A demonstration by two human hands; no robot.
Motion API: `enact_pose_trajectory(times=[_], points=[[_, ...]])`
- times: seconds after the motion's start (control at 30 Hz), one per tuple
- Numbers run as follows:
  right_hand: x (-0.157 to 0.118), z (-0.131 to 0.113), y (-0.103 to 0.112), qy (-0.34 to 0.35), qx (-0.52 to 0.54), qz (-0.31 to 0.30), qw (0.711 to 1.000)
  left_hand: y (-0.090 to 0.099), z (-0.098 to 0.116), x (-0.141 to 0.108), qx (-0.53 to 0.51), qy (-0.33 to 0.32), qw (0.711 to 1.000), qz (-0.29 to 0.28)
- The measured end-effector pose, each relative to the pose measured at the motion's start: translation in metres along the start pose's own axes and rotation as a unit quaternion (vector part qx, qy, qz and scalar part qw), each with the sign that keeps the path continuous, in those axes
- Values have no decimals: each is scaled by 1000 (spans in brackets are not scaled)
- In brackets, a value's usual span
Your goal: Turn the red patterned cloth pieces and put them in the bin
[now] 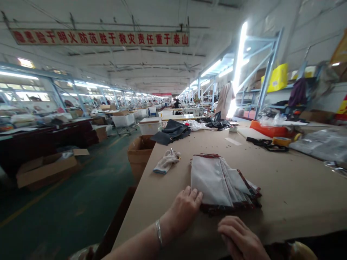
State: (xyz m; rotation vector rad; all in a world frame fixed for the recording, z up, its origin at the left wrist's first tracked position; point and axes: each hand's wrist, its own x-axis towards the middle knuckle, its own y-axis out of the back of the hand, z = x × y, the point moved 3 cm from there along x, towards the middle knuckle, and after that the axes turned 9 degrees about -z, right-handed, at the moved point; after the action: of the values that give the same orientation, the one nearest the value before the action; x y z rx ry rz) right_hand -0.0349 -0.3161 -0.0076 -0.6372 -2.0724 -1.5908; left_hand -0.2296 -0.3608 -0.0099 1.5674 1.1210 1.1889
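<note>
Though half open, left hand point(182, 206) seemingly on cloths point(209, 178)

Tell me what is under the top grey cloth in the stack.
Under the top cloth, more grey layers with dark red edges fan out to the right. Below them is the table. The covered middle of those layers, and anything hidden between them, cannot be seen.

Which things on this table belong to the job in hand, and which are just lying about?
Likely the job:
- grey fabric stack, left hand at its near-left edge, right hand close in front

Seemingly just lying about:
- pale glove
- dark cloth
- yellow tape roll
- clear plastic
</note>
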Motion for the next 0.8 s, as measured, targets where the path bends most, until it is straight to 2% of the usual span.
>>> enact_pose_trajectory(times=[0.1,0.2,0.33,0.47,0.6,0.7,0.77,0.8], points=[[39,-2,4,-53,-22,-24,998,2,1,2,-11,21,999,-21],[66,6,-2,-128,-78,-48,988,9,-2,10,-63,49,997,-21],[88,21,-8,-180,-145,-82,969,27,-4,19,-106,89,990,41],[95,31,4,-213,-199,-137,947,44,7,18,-122,63,986,98],[77,47,38,-293,-235,-164,912,54,19,7,-138,47,980,137],[38,57,63,-401,-189,-131,887,52,26,-1,-202,73,968,130],[3,53,70,-428,-144,-65,890,46,34,-2,-310,118,936,115],[-14,48,70,-420,-130,-25,898,42,40,-2,-392,144,902,112]])
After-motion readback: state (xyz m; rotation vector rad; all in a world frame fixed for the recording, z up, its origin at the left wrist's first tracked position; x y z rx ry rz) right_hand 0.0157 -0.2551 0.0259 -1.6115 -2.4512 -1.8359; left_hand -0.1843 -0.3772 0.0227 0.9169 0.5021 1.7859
